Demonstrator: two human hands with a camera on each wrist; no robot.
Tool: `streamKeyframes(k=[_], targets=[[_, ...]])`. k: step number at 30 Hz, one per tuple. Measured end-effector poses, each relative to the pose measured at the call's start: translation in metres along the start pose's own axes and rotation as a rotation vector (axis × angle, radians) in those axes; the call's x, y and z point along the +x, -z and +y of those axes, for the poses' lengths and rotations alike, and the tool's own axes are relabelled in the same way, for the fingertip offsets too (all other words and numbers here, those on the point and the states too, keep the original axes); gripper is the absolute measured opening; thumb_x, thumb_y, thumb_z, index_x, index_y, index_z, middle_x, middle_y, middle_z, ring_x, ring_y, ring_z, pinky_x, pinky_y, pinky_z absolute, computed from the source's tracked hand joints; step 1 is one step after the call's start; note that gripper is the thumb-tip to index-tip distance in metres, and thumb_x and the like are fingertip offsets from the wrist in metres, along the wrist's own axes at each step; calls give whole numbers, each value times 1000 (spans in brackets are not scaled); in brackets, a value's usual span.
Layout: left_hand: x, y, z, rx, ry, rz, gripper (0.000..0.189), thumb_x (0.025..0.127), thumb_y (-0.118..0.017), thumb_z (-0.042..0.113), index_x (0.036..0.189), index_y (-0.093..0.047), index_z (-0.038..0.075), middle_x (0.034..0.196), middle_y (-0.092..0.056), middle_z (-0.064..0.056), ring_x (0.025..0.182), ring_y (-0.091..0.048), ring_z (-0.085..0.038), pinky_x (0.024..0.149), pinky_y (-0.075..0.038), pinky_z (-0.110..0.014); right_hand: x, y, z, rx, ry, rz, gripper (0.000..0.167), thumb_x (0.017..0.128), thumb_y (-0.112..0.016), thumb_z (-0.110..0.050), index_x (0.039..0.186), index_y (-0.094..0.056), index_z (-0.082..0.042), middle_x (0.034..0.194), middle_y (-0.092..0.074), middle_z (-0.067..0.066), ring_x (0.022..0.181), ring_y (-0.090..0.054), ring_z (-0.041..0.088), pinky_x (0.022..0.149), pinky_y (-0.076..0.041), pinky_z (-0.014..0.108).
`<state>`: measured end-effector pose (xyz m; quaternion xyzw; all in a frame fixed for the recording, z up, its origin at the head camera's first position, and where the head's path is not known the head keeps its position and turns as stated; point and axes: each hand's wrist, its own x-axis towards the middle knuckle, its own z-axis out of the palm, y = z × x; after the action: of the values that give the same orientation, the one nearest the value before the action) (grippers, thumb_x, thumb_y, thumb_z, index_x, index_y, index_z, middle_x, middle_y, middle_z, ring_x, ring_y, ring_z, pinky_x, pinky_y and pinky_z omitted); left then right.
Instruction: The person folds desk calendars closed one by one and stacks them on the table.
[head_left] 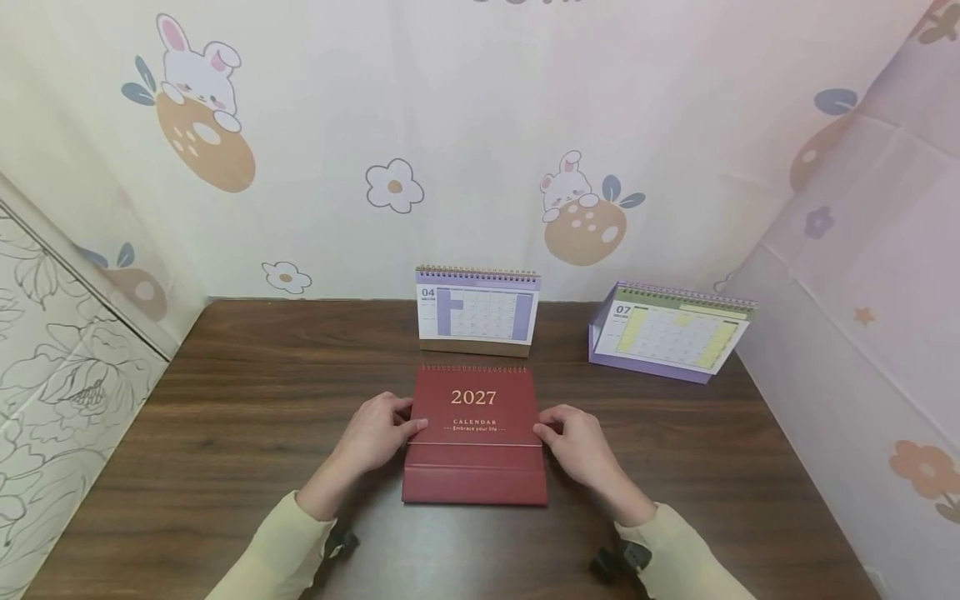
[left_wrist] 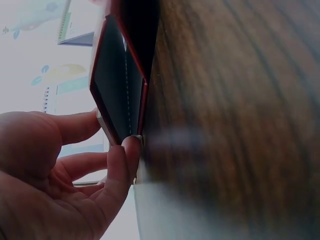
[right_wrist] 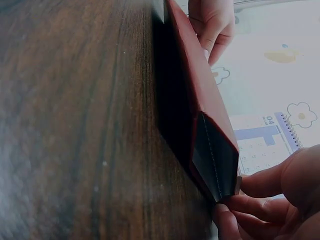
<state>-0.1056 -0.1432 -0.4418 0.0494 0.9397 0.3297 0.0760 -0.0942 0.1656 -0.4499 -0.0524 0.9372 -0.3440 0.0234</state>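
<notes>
A dark red spiral-bound desk calendar (head_left: 474, 458) lies low on the wooden table, its cover printed "2027 CALENDAR" in gold. My left hand (head_left: 375, 429) holds its left edge, thumb on the cover and fingers along the side and below. At the opposite edge, my right hand (head_left: 579, 442) pinches it the same way. From the left wrist, the folded stand (left_wrist: 117, 85) shows a narrow gap with a dark inside, and the fingertips sit at its corner. The right wrist view shows the stand's other open end (right_wrist: 215, 160) above the fingers.
Behind the red calendar stands a purple-and-white desk calendar (head_left: 480, 312) marked 04. To the right back, a calendar (head_left: 667, 333) marked 07 stands angled on a purple base. A patterned curtain (head_left: 480, 125) hangs along the table's (head_left: 247, 400) back edge.
</notes>
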Motion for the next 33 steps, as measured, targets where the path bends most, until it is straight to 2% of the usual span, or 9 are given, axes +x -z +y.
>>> streamKeyframes(k=[2, 6, 10, 15, 18, 21, 25, 29, 33], targets=[[0, 0, 0, -2, -2, -6, 43, 87, -78, 28, 121, -71, 1, 88, -61, -1, 74, -59, -9, 67, -49, -32, 0, 0, 0, -3, 1, -4, 10, 90, -74, -12, 98, -75, -5, 102, -71, 8, 102, -65, 27, 90, -50, 48], [0, 0, -1, 21, -9, -12, 41, 86, -79, 28, 119, -72, 4, 86, -59, 0, 73, -56, -10, 65, -47, -32, 0, 1, 1, -22, 9, 3, 7, 89, -75, -13, 91, -75, -7, 95, -69, 4, 87, -63, 20, 79, -51, 42], [-2, 1, 0, 78, -24, -8, 37, 87, -79, 31, 115, -73, 7, 86, -60, 1, 73, -54, -12, 66, -46, -34, 0, 3, 3, -41, 19, 10, 6, 89, -76, -16, 87, -75, -11, 89, -66, -1, 76, -57, 14, 70, -48, 35], [-8, 4, 1, 183, -55, 5, 35, 89, -75, 38, 111, -73, 12, 87, -61, 3, 74, -55, -13, 67, -49, -37, -3, 8, 5, -61, 26, 10, 9, 90, -74, -18, 93, -76, -10, 90, -67, 0, 79, -60, 14, 74, -49, 38], [-13, 6, 1, 254, -87, 23, 38, 89, -74, 40, 113, -72, 11, 93, -64, 0, 83, -59, -16, 73, -52, -40, -6, 10, 6, -67, 23, 10, 17, 91, -73, -20, 103, -75, -8, 97, -69, 3, 84, -63, 17, 79, -50, 41], [-19, 8, 0, 340, -161, 44, 41, 89, -73, 43, 114, -72, 10, 102, -67, -5, 95, -61, -23, 83, -52, -44, -10, 13, 8, -74, 47, 6, 25, 90, -73, -21, 111, -72, -6, 104, -69, 6, 92, -64, 21, 83, -51, 45], [-25, 9, -2, 435, -294, 83, 48, 88, -73, 48, 117, -71, 9, 112, -65, -8, 106, -58, -28, 91, -49, -48, -15, 15, 11, -82, 140, -20, 34, 90, -74, -22, 119, -69, -5, 116, -66, 9, 108, -62, 27, 93, -48, 50], [-27, 10, -3, 456, -408, 95, 56, 88, -71, 52, 125, -69, 10, 127, -61, -10, 120, -53, -31, 100, -43, -52, -18, 15, 14, -79, 256, -66, 47, 88, -76, -25, 130, -64, -8, 136, -57, 13, 127, -49, 33, 103, -40, 56], [-27, 9, -4, 447, -503, 51, 63, 88, -68, 56, 135, -63, 14, 146, -50, -11, 135, -42, -34, 109, -33, -56, -20, 15, 14, -72, 370, -131, 62, 86, -78, -29, 141, -56, -10, 152, -41, 13, 138, -35, 34, 106, -35, 59]])
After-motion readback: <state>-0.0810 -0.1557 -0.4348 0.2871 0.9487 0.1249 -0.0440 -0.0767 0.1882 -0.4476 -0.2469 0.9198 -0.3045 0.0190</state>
